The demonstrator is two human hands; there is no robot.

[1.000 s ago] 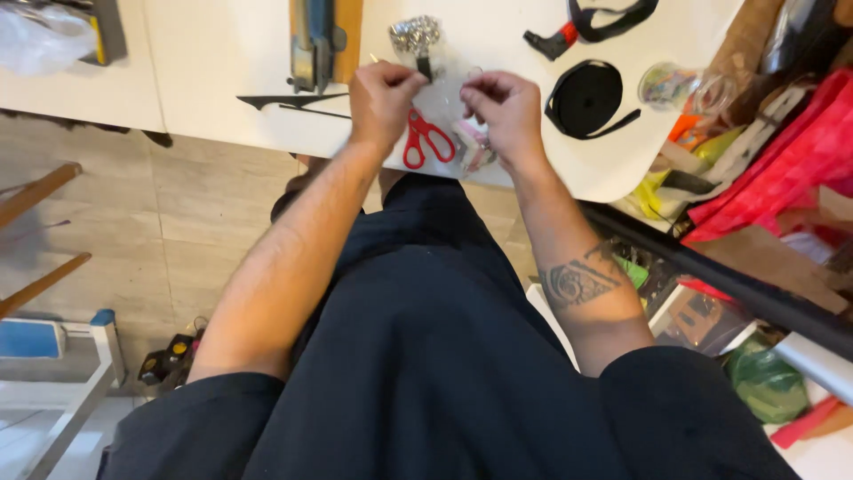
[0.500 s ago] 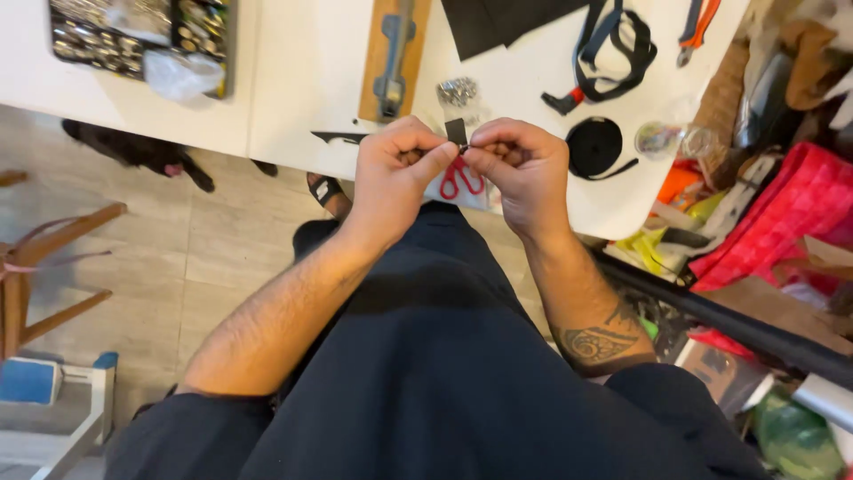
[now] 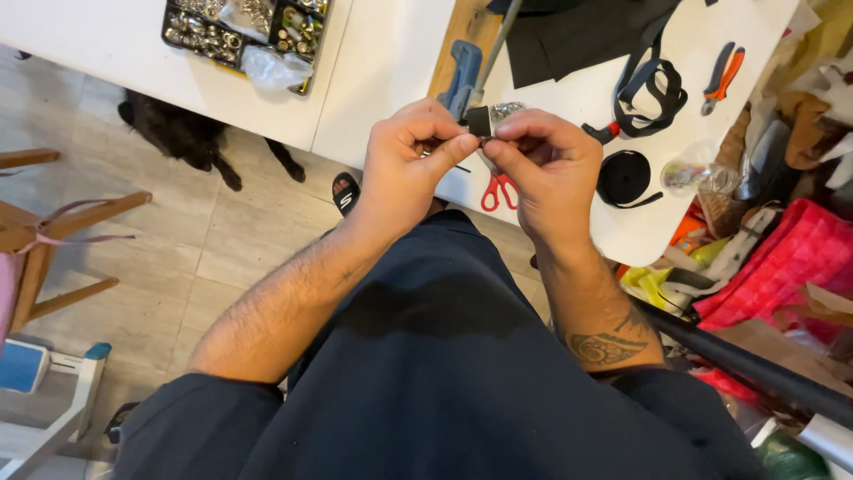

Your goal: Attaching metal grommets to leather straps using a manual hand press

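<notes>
My left hand (image 3: pixel 410 164) and my right hand (image 3: pixel 544 169) meet in front of me above the near edge of the white table (image 3: pixel 373 80). Between their fingertips they pinch a short piece of black strap (image 3: pixel 480 121), with a small metal fitting (image 3: pixel 506 110) showing at its top. Red-handled scissors (image 3: pixel 498 190) lie on the table just under my right hand. A roll of black strap (image 3: pixel 624 178) rests to the right of that hand.
A blue-handled tool on a wooden board (image 3: pixel 459 71), a tray of metal hardware (image 3: pixel 240 27), looped black webbing (image 3: pixel 653 89) and orange pliers (image 3: pixel 721 78) lie on the table. A black dog (image 3: pixel 191 138) lies under it. Wooden chair (image 3: pixel 44 240) at left, fabric clutter (image 3: pixel 782 258) at right.
Both hands lifted off the table and drew together toward me, holding the black strap piece higher. The view shifted, so the hardware tray and the dog show more.
</notes>
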